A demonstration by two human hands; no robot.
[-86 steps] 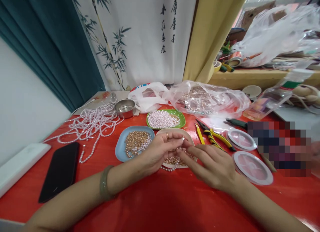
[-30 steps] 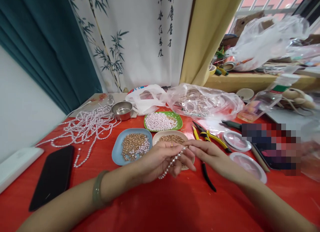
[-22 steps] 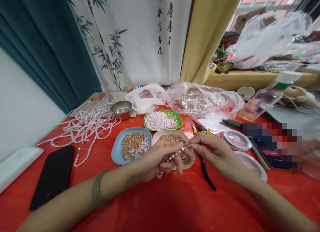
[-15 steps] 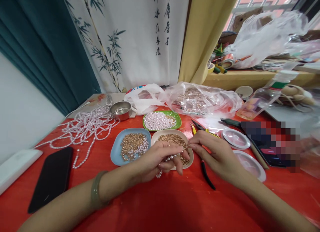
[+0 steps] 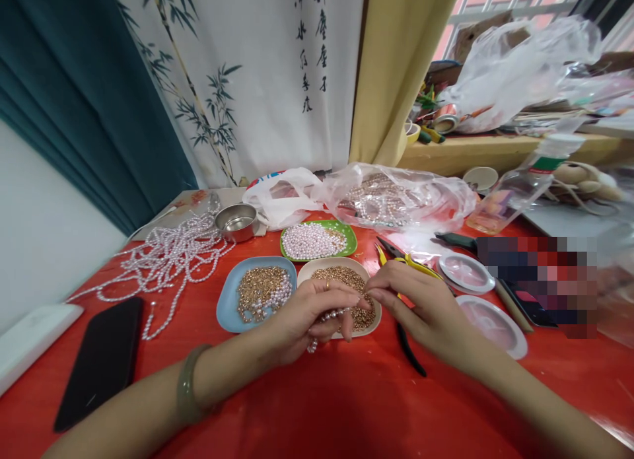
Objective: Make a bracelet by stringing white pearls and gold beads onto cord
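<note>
A short strand of pearly beads (image 5: 312, 345) runs through my left hand (image 5: 304, 320), whose curled fingers hold it with the thumb and index finger forward. My right hand (image 5: 426, 307) pinches at the left fingertips; whatever lies between its thumb and index finger is too small to make out. Both hands are above the near side of a cream plate (image 5: 303, 273) of gold beads (image 5: 341, 275). Left of it, a blue plate (image 5: 225, 307) carries gold and pearly beads. Behind them stands a green plate (image 5: 353, 238) with white pearl beads (image 5: 310, 240).
Pliers (image 5: 390, 247) lie beyond my right hand, beside clear spools (image 5: 495, 327). Long bead strings (image 5: 173, 251), a metal bowl (image 5: 236, 222) and a black phone (image 5: 102, 360) are at left. A plastic bag of bead strands (image 5: 391, 198) and a tilted bottle (image 5: 529, 175) stand behind.
My right fingertips have come closer to the left ones and now meet them. The left hand keeps the bead strand. The whole view has shifted slightly.
</note>
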